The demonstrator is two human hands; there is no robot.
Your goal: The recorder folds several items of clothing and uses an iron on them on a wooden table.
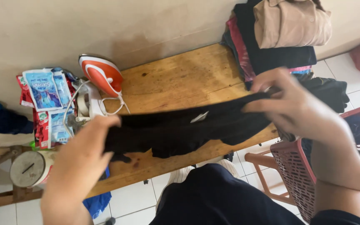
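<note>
Black soft cloth garment stretched out wide between both hands, held just above the long bare wooden plank table, its lower edge sagging onto the near edge of the wood; a small white tag shows near the garment's middle. Left hand at the garment's left end, fingers curled shut over the bunched cloth. Right hand at the right end, fingers closed and pinching the upper edge of the cloth, wrist coming in from the near right. Orange and white electric iron stands on its heel on the far left of the table, just beyond the left hand, white cord looped beside it. Left of the iron, a heap of blue and red printed plastic sachets against the wall. Round grey dial object at near left, below the sachets; cannot tell what kind. Far right of the table: stack of folded clothes, dark and pink pieces under a tan folded garment on top, just beyond the right hand. Dull red slatted plastic laundry basket at near right on the white tiled floor, under the right forearm. Person's dark trousers in the near centre.
</note>
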